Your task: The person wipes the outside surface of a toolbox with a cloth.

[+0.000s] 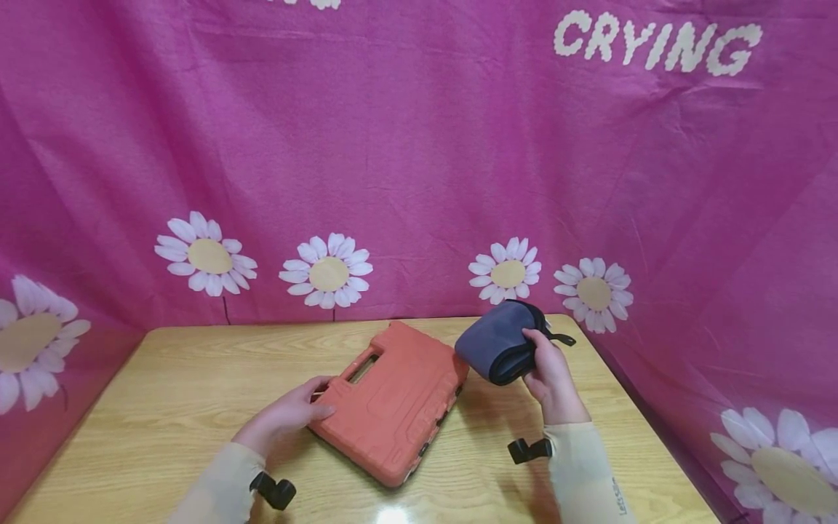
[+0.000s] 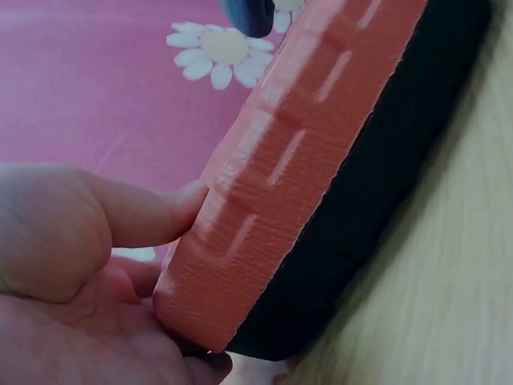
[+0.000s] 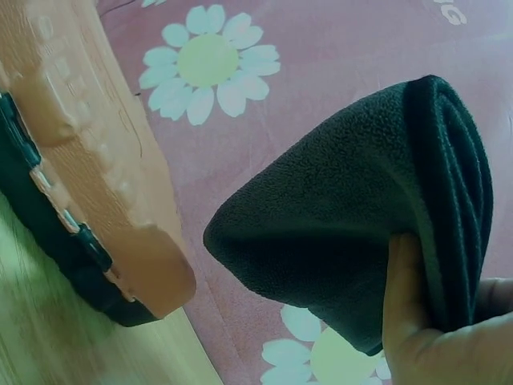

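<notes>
Between the side edges of the table [image 1: 177,393], left hand [image 1: 286,413] grips orange case [image 1: 393,404], right hand [image 1: 551,370] folded cloth [image 1: 494,336].

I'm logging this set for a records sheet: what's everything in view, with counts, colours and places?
Table: 1, wood-toned, across the lower view
Case: 1, orange over black, around the table's middle
Folded fabric: 1, grey-blue with black edging, above the table, right of the case
Backdrop: 1, magenta, behind and beside the table
Printed flowers: 6 in the head view, white with yellow centres, on the backdrop
Lettering: 2 pieces, whitish, "CRYING" upper right, another cut off at the top
Wrist devices: 2, black, one by each sleeve
Sleeves: 2, cream, bottom
Left hand: 1, bare, gripping the case's left corner
Right hand: 1, bare, holding the fabric
</notes>
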`<state>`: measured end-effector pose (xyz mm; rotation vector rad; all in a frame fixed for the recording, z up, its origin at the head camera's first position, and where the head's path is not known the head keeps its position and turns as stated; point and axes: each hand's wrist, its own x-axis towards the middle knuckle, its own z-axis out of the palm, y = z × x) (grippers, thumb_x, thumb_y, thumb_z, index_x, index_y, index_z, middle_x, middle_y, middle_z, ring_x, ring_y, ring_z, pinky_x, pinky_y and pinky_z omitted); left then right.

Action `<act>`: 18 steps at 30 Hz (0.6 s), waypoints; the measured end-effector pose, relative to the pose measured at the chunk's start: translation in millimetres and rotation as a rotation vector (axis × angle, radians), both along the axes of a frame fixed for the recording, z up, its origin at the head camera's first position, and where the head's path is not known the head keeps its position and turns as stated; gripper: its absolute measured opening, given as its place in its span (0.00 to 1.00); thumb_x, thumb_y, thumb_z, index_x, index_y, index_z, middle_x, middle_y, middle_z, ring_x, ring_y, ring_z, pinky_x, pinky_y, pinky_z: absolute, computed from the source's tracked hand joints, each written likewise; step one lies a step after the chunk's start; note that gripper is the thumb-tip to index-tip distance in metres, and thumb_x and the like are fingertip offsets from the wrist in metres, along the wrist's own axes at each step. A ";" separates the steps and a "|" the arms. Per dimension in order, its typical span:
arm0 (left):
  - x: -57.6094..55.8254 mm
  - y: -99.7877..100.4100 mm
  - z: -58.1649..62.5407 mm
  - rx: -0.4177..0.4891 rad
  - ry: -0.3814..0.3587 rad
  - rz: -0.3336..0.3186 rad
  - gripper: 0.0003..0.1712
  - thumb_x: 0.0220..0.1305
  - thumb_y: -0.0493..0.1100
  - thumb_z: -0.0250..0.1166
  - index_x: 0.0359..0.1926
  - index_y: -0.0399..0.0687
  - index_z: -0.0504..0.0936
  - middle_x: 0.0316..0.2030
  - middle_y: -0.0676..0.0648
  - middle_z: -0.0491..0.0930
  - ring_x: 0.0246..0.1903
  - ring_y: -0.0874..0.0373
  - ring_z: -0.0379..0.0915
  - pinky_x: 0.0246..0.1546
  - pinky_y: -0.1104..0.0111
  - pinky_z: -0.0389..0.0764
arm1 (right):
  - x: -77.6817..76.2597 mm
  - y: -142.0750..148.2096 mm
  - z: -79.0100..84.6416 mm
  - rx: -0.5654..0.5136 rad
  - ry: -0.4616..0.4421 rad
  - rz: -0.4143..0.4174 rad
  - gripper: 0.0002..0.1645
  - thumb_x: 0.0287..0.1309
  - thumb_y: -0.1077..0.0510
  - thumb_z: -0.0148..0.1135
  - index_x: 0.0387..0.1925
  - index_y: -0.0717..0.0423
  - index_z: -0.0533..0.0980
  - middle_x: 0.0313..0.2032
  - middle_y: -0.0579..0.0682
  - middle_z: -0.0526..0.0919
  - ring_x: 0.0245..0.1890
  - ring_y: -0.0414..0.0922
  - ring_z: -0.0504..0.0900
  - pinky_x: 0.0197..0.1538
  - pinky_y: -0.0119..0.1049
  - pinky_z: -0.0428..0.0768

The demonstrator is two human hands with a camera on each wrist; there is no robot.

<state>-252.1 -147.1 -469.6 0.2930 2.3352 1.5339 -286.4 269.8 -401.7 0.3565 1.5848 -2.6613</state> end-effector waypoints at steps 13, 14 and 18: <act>-13.4 -5.2 5.3 -0.045 -0.013 -0.045 0.35 0.71 0.34 0.61 0.74 0.26 0.60 0.71 0.23 0.62 0.72 0.28 0.57 0.72 0.40 0.64 | 0.4 -0.4 0.3 0.010 -0.020 -0.012 0.39 0.79 0.55 0.44 0.81 0.60 0.45 0.35 0.33 0.84 0.42 0.29 0.84 0.59 0.24 0.81; -11.8 -4.3 5.8 -0.044 -0.010 -0.032 0.35 0.72 0.34 0.60 0.74 0.27 0.60 0.71 0.24 0.62 0.72 0.28 0.57 0.72 0.40 0.64 | 0.4 -0.4 0.2 0.013 -0.024 -0.014 0.39 0.79 0.55 0.45 0.81 0.59 0.45 0.36 0.33 0.83 0.43 0.29 0.84 0.59 0.24 0.81; -4.0 2.7 4.3 -0.060 0.021 0.050 0.33 0.74 0.35 0.58 0.74 0.27 0.60 0.72 0.24 0.63 0.72 0.29 0.59 0.72 0.41 0.64 | 0.1 -0.6 0.5 0.017 -0.029 -0.016 0.39 0.79 0.54 0.45 0.81 0.59 0.45 0.37 0.34 0.82 0.43 0.29 0.84 0.59 0.25 0.81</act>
